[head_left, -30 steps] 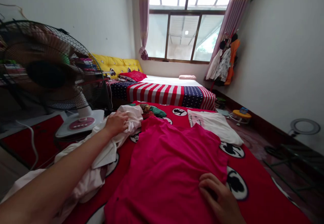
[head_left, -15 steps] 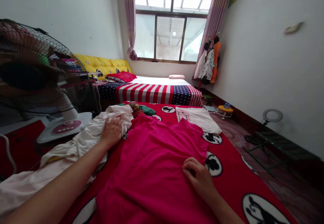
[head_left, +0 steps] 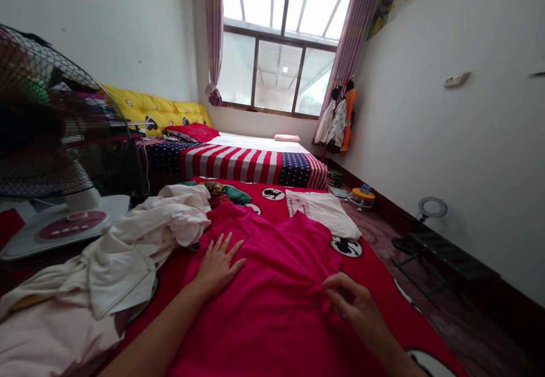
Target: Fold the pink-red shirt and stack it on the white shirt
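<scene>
Lying spread on the red blanket (head_left: 400, 320), the pink shirt (head_left: 272, 269) is now touched by both hands: the left hand (head_left: 217, 267), shifted off the white clothes (head_left: 140, 246), is laid flat, fingers parted, so attention seems centred there; cloth appears pinched by the right hand (head_left: 354, 303).

Left forearm (head_left: 159, 323) slants forward and rightward; left hand (head_left: 218, 266) palm-down, fingers (head_left: 218, 242) spread toward the surface's (head_left: 381, 268) far edge, thumb angled inward. Right forearm (head_left: 394, 347) slants forward and leftward; right hand (head_left: 349, 300) inside the surface's right edge, fingers bent. Thumb and forefinger close together, possibly pinching; contact unclear from this angle. Both hands low, well apart.
</scene>
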The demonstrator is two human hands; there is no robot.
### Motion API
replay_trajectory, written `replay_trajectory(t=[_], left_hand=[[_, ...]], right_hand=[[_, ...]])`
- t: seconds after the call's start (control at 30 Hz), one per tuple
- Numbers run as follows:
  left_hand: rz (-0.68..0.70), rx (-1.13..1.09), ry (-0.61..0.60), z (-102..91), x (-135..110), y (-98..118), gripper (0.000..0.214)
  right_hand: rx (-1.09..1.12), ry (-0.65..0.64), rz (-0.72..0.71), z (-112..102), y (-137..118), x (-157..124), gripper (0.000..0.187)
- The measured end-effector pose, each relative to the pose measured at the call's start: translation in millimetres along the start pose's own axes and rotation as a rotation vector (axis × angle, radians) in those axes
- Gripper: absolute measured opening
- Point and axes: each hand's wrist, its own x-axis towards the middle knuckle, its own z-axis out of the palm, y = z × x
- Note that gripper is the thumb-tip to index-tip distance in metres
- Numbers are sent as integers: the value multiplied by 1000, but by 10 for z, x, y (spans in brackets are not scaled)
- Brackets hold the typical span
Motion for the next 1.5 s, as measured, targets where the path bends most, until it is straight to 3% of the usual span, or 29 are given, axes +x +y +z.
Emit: replay_trajectory(t=[0.13,0.23,0.3,0.4,0.57,0.67,0.77,0.83,0.87,0.97,1.07,1.17,1.27,1.4,1.5], left_hand=[[-6,5,2,53,-32,-43,56],[-3,2,18,31,-22,-56,55],[3,3,33,39,-20,-53,55],[8,7,50,65,-23,-50,55],[0,10,48,72,-25,-58,55],[0,8,39,63,-25,-57,55],[-2,4,37,61,-27,-55,55],[-3,3,41,64,-29,-56,55],[-2,2,44,68,-30,-57,55],[2,-4,56,80,-30,-64,54],[8,-12,71,89,-26,-68,55],[4,-19,73,90,-26,-66,55],[5,-26,80,95,-30,-67,54],[16,-34,96,108,-35,-76,55],[13,-35,90,107,-36,-78,55]], right_hand=[[-186,76,31,-443,102,443,24],[-324,212,33,-618,251,802,26],[-416,315,-30,-614,338,1001,32],[-622,362,-118,-484,404,1254,40],[-836,360,74,-227,331,1560,55],[-817,259,-7,27,169,1484,37],[-798,-76,-342,397,-41,1167,22],[-768,-288,-523,588,-151,946,31],[-741,-331,-564,635,-184,869,39],[-624,-240,-540,555,-176,831,54],[-586,-115,-379,297,-65,982,39],[-679,-172,-275,148,4,1068,45],[-817,-232,-277,226,-47,987,47],[-1013,-187,-386,430,-192,835,8],[-879,-118,-437,340,-207,888,12]])
